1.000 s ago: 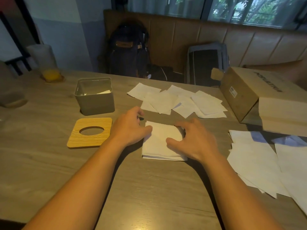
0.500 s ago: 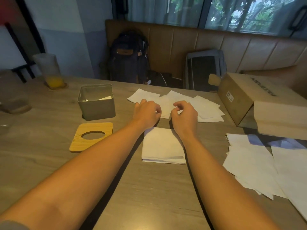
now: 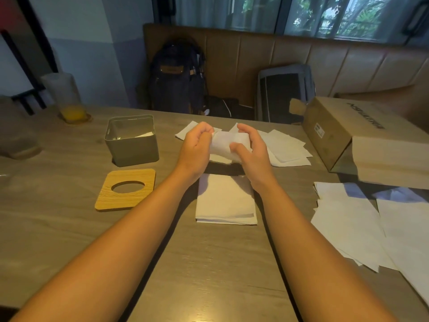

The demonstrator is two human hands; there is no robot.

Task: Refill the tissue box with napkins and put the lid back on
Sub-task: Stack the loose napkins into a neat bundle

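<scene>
Bare table (image 3: 209,275) fills lower centre; loose napkins crowd the right edge. Left hand (image 3: 197,147) and right hand (image 3: 250,152), fingers curled, together hold one napkin (image 3: 228,142) above the folded stack (image 3: 226,201). Tissue box (image 3: 132,145) sits upper left, open; wooden lid (image 3: 125,189) lies just below it. Writing on the cardboard box (image 3: 348,135) is unreadable.

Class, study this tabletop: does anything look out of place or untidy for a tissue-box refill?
Yes. The wooden lid lies flat on the table beside the open tissue box. Loose napkins lie scattered and overlapping behind the hands, and more sprawl at the right. Only the folded stack looks neat.
</scene>
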